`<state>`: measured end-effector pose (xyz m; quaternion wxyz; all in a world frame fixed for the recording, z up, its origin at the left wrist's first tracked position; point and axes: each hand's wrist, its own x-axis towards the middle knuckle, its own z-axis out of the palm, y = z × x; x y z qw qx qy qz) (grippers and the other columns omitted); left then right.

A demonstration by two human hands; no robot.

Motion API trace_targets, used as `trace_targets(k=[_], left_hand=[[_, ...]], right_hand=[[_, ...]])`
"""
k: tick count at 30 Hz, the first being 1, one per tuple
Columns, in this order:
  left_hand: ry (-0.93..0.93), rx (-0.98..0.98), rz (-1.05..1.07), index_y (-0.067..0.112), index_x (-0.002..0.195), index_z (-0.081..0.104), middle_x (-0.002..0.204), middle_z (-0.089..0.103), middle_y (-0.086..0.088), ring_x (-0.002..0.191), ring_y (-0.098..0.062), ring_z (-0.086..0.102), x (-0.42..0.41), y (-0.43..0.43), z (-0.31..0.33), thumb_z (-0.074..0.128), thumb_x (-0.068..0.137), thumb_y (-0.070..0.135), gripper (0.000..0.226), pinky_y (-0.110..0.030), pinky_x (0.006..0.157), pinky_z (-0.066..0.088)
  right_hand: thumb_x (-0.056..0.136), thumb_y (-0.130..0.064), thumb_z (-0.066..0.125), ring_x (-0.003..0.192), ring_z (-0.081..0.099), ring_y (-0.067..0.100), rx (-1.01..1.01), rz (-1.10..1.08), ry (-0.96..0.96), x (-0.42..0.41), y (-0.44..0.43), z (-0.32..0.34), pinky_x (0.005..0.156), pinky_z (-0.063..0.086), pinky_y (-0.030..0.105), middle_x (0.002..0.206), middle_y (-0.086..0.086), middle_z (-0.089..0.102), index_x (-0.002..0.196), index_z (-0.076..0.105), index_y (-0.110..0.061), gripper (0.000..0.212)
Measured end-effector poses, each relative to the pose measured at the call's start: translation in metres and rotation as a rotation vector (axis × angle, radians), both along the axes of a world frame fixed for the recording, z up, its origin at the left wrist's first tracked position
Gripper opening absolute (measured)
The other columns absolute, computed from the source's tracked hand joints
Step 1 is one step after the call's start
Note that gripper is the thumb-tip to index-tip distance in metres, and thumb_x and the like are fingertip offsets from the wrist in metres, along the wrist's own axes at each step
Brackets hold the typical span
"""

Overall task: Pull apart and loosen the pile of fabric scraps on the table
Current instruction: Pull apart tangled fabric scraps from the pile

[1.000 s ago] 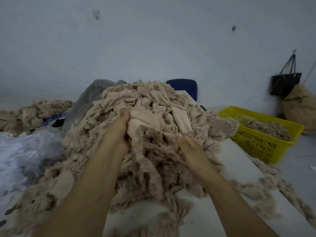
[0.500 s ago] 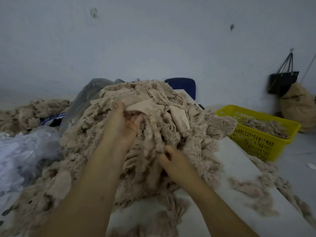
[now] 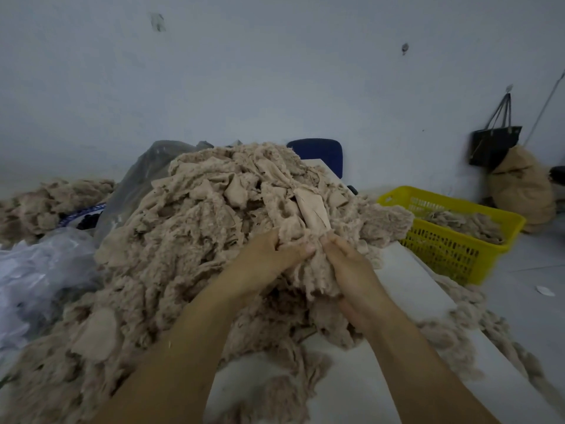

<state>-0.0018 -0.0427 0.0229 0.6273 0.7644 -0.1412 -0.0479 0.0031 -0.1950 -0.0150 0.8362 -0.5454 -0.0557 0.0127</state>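
Observation:
A tall pile of beige fabric scraps (image 3: 214,228) covers most of the white table (image 3: 406,289). My left hand (image 3: 269,255) grips a clump of scraps on the pile's near right slope, fingers curled into the cloth. My right hand (image 3: 348,264) grips the same clump right beside it, and the two hands almost touch. A hanging tuft of scraps (image 3: 318,280) droops between them. The fingertips of both hands are buried in the fabric.
A yellow plastic basket (image 3: 452,249) with scraps stands off the table's right side. Clear plastic bags (image 3: 36,270) lie at the left, a blue chair back (image 3: 318,151) behind the pile. Loose scraps (image 3: 452,325) trail along the table's right edge. A black bag (image 3: 495,142) hangs on the wall.
My left hand came down from the top of the pile and to the right. My right hand moved up to meet it, and both now grip one clump.

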Motion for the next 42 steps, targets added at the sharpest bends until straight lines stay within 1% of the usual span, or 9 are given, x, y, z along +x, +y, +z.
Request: trace_targets(k=[5,9,14,20,26,32,36,39,42], left_hand=[[0.079,-0.214,0.001,0.028,0.106,0.069,0.109,0.074,0.007,0.101,-0.01,0.07,0.002,-0.006,-0.006,0.064,0.093,0.028,0.014,-0.02,0.077,0.055],[0.06,-0.139,0.097,0.019,0.112,0.07,0.108,0.075,0.002,0.102,-0.015,0.07,0.004,-0.006,-0.008,0.064,0.093,0.034,0.025,-0.032,0.087,0.055],[0.063,-0.008,0.09,0.012,0.091,0.074,0.085,0.074,-0.01,0.078,-0.022,0.071,0.004,-0.009,-0.008,0.056,0.093,0.052,0.045,-0.035,0.072,0.058],[0.049,-0.075,0.233,0.018,0.072,0.07,0.062,0.069,0.001,0.05,-0.012,0.063,0.005,-0.002,-0.011,0.053,0.098,0.041,0.039,-0.017,0.046,0.046],[0.127,-0.646,0.592,0.016,0.107,0.069,0.085,0.076,-0.004,0.069,-0.014,0.073,0.028,0.031,-0.003,0.048,0.101,0.023,0.023,-0.026,0.055,0.056],[0.031,-0.416,0.573,0.027,0.081,0.073,0.072,0.074,0.007,0.066,-0.01,0.071,0.025,0.02,-0.002,0.056,0.097,0.042,0.028,-0.031,0.072,0.053],[-0.028,-0.169,0.205,0.034,0.102,0.075,0.087,0.076,0.006,0.086,-0.011,0.072,0.011,-0.004,-0.003,0.057,0.09,0.058,0.032,-0.037,0.089,0.054],[0.031,-0.007,-0.037,0.048,0.109,0.07,0.103,0.072,0.013,0.108,-0.01,0.065,0.004,-0.017,-0.007,0.049,0.071,0.087,0.058,-0.039,0.104,0.045],[-0.022,0.041,0.027,0.043,0.107,0.07,0.11,0.07,0.018,0.1,0.001,0.064,0.011,-0.015,-0.013,0.042,0.076,0.087,0.061,-0.029,0.091,0.05]], right_hand=[[0.101,-0.031,0.052,0.101,0.07,0.02,-0.086,-0.142,0.049,0.0,-0.002,-0.002,0.092,0.054,0.04,0.108,0.003,0.074,0.108,0.065,-0.02,0.018],[0.093,-0.056,0.052,0.097,0.057,0.009,-0.468,-0.478,-0.238,-0.008,-0.002,-0.005,0.071,0.047,0.014,0.108,-0.007,0.056,0.101,0.054,-0.032,0.026],[0.09,-0.06,0.047,0.089,0.052,-0.003,-0.682,-0.264,-0.458,-0.01,0.01,-0.009,0.075,0.04,0.013,0.097,-0.01,0.053,0.097,0.061,-0.028,0.035],[0.096,-0.028,0.047,0.081,0.057,0.018,-0.259,-0.427,0.046,0.008,-0.015,-0.014,0.07,0.044,0.034,0.084,0.0,0.062,0.068,0.065,-0.031,0.034],[0.093,-0.022,0.042,0.052,0.031,0.017,-0.228,-0.584,0.22,0.008,-0.047,-0.021,0.062,0.031,0.039,0.054,-0.002,0.037,0.064,0.043,-0.021,0.029],[0.086,-0.08,0.034,0.087,0.061,-0.006,-0.954,0.091,-0.165,-0.009,-0.029,-0.003,0.077,0.043,0.023,0.089,-0.028,0.066,0.072,0.076,-0.026,0.07],[0.082,-0.073,0.054,0.085,0.069,0.006,-0.482,0.006,-0.169,-0.007,-0.022,0.003,0.072,0.058,0.029,0.094,-0.016,0.07,0.106,0.066,-0.031,0.05],[0.093,-0.041,0.06,0.077,0.069,0.006,-0.543,-0.011,-0.124,-0.002,-0.023,-0.01,0.058,0.049,0.017,0.091,-0.011,0.073,0.107,0.066,-0.04,0.015],[0.098,-0.027,0.055,0.057,0.062,0.005,-0.137,-0.212,0.052,0.005,-0.044,-0.01,0.047,0.046,0.019,0.076,0.003,0.066,0.094,0.067,-0.018,0.015]])
